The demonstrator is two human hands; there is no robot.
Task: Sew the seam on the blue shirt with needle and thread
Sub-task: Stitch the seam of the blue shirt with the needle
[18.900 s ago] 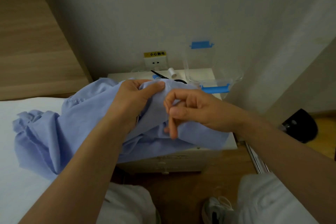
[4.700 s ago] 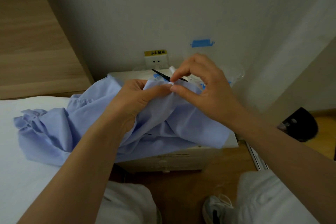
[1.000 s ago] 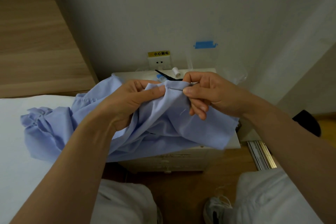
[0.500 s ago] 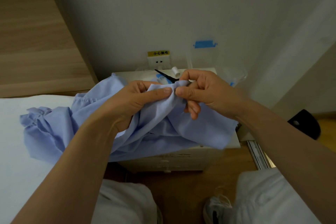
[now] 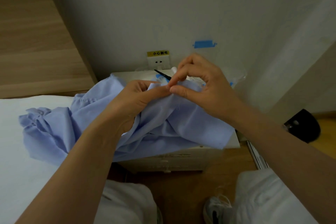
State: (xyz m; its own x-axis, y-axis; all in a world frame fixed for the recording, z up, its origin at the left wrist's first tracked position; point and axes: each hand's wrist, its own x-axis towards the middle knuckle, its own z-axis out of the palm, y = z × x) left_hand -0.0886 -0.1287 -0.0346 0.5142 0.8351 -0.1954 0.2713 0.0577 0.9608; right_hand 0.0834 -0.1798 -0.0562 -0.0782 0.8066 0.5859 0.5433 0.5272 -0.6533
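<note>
Head view: pale blue shirt (image 5: pixel 190 123), bunched and creased (ruffled leftward).

Bedroom in a home or lodging. Bed (image 5: pixel 21 178) with a white sheet at the left, pale wood headboard (image 5: pixel 36 45) standing behind it. Small cream nightstand (image 5: pixel 163 162) with a drawer, just beside the bed's right edge and backed to a plain wall (image 5: pixel 163 5). Socket (image 5: pixel 158 62) with a yellow label on that wall, just above the nightstand's rear edge. Wood floor (image 5: pixel 181 187) below, at the nightstand's front.
</note>
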